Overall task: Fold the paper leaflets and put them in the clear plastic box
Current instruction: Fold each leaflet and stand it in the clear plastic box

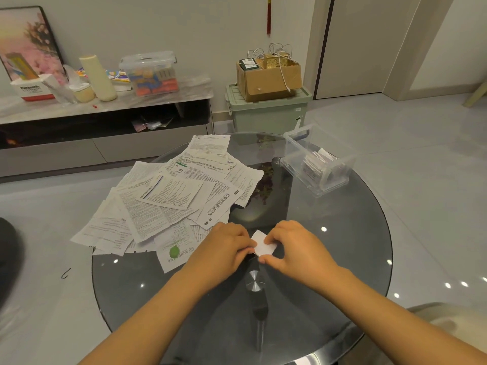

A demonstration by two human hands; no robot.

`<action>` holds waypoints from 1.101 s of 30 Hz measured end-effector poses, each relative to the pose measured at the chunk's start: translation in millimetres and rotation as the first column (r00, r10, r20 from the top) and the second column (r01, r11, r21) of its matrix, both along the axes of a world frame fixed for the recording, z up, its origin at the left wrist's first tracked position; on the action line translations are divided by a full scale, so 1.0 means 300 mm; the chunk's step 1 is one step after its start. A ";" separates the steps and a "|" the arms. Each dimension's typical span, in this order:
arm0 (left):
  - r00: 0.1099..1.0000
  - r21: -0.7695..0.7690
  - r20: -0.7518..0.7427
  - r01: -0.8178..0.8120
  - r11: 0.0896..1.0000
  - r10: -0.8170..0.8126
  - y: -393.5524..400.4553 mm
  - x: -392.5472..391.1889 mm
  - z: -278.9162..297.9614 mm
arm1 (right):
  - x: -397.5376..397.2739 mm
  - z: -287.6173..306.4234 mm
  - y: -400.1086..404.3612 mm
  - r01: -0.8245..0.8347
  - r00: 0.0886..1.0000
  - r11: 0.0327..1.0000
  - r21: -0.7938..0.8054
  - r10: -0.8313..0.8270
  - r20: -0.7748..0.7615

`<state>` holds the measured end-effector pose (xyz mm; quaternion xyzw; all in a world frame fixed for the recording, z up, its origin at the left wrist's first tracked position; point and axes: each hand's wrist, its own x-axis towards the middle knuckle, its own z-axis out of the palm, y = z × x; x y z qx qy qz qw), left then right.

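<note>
A small folded white leaflet point(261, 245) lies flat on the round dark glass table point(342, 246). My left hand point(226, 246) pinches its left edge. My right hand point(292, 246) pinches its right edge, thumb under the near corner. A loose pile of printed paper leaflets point(168, 198) spreads over the table's left half, some hanging past the rim. The clear plastic box point(315, 160) stands open at the far right of the table, with several folded leaflets upright inside.
A low cabinet point(105, 127) with a lidded plastic tub point(150, 72), bottle and tissue box runs along the far wall. A green storage bin point(268, 111) carrying a cardboard box point(268, 75) stands behind the table. A small hook point(66, 273) lies on the floor at left.
</note>
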<state>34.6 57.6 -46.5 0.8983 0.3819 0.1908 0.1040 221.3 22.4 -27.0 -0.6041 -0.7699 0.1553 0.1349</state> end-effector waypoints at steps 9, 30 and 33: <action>0.996 -0.101 0.088 -0.023 0.995 0.032 -0.013 0.023 0.035 | -0.003 0.037 -0.019 0.011 1.000 0.995 0.101 -0.010 -0.012; 0.948 -0.117 0.292 -0.092 0.989 0.123 0.069 0.260 0.221 | 0.188 0.218 0.035 0.114 0.986 0.989 0.099 -0.100 -0.135; 0.946 -0.111 0.302 -0.084 0.990 0.114 0.126 0.330 0.283 | 0.238 0.258 0.073 0.171 0.978 0.974 0.145 -0.150 -0.148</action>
